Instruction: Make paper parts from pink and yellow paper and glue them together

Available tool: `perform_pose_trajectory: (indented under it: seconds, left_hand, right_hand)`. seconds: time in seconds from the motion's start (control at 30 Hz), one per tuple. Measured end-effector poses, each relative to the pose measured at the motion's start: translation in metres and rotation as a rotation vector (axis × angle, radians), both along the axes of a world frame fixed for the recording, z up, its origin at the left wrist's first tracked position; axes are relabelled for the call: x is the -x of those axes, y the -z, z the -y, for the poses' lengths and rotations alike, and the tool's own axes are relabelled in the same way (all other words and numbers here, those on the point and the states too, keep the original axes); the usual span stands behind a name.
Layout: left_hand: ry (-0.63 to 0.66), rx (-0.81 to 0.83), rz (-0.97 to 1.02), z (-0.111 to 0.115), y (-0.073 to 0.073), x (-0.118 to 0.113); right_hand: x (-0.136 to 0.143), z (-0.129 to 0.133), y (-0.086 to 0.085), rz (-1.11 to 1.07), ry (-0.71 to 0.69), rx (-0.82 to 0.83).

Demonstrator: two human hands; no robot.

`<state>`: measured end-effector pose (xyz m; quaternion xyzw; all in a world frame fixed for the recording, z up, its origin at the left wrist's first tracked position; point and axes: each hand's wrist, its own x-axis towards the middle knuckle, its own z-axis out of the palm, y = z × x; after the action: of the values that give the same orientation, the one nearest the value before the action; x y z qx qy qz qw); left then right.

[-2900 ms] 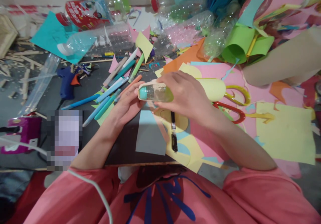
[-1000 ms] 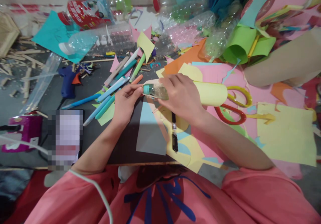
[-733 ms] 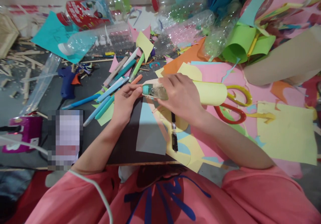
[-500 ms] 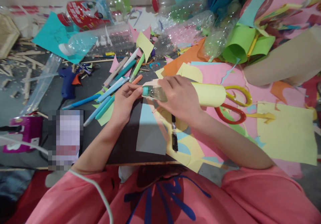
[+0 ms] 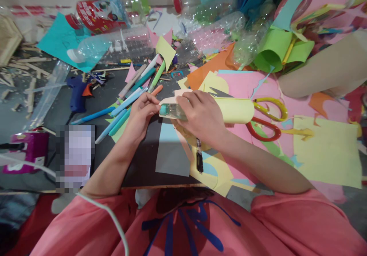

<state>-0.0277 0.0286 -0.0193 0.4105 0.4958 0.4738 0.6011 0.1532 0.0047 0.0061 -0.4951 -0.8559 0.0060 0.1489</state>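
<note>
A small clear plastic bottle [image 5: 177, 112] with a teal cap [image 5: 164, 110] lies on its side above the table, cap end to the left. Yellow paper [image 5: 237, 110] is wrapped round its body, and pale paper [image 5: 169, 101] runs along its neck. My right hand [image 5: 200, 116] is closed round the bottle and its wrapping. The fingertips of my left hand [image 5: 142, 112] are pinched together at the pale paper's tip, right beside the cap. Scissors with a yellow and a red handle [image 5: 268, 130] lie behind the bottle's right end, partly hidden by it.
Markers [image 5: 129, 101], a blue glue gun [image 5: 78, 93] and a phone [image 5: 77, 156] lie to the left. A black pen [image 5: 199, 160] and cut paper lie in front. Plastic bottles [image 5: 97, 17] crowd the back. Another person's arm [image 5: 323, 67] rests at the right.
The bottle and my right hand have shifted slightly left. The scissors' blade now shows behind my right hand. My left fingers remain at the cap end, drawn back a little.
</note>
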Motion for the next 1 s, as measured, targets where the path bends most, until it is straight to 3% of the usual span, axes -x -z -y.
perform_pose_trajectory:
  seconds: [0.5,1.0]
  left_hand:
    - [0.005,-0.102,0.031,0.005,-0.003,-0.008]
    - [-0.061,-0.22,-0.015,0.005,0.004,-0.008]
  right_hand:
    - [-0.009,-0.009,-0.007,-0.077,0.033,-0.006]
    - [-0.011,-0.01,-0.008,-0.099,0.046,0.003]
